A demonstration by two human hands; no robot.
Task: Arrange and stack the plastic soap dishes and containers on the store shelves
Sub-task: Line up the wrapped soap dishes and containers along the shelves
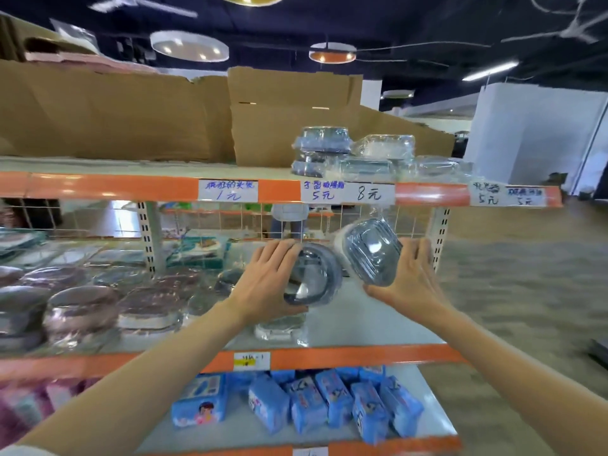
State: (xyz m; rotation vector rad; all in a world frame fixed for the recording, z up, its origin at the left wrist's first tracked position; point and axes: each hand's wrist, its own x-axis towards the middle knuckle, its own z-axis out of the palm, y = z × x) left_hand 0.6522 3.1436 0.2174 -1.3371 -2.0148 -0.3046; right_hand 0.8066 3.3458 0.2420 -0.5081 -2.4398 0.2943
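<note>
- Left hand grips a wrapped oval soap dish; right hand grips another dish.
- Orange-edged middle shelf beneath; cardboard at 11 o'clock, dark ceiling at 12.

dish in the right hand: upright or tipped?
Tipped. The wrapped grey dish leans in the right hand, its broad face turned toward the camera, above the middle shelf.

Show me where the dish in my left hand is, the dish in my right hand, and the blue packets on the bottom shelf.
left-hand dish [312, 278], head view, on its dark rim
right-hand dish [371, 255], head view, on its wrapped underside
blue packets [306, 403], head view, on a middle packet's face
</note>
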